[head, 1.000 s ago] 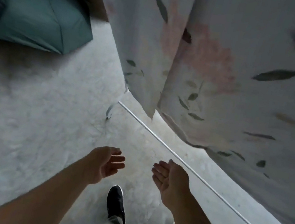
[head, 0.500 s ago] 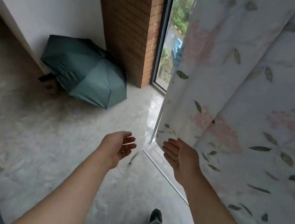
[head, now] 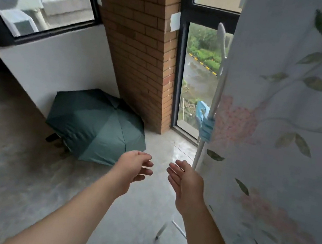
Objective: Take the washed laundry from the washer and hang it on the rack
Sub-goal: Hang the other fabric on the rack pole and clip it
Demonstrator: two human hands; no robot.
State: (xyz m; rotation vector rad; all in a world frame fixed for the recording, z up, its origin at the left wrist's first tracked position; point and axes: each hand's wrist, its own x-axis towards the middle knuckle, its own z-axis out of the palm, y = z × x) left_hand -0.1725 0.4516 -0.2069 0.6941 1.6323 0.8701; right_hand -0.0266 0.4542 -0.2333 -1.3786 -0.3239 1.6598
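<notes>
Hovering relaxed: left hand (head: 132, 170), right hand (head: 186, 181) near sheet (head: 280, 141).

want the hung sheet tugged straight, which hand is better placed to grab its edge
Probably the right hand: open, empty and beside the hanging floral sheet; the left hand is farther from it.

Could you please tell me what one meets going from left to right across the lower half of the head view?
green umbrella → left hand → right hand → floral sheet, hanging at the right edge
</notes>
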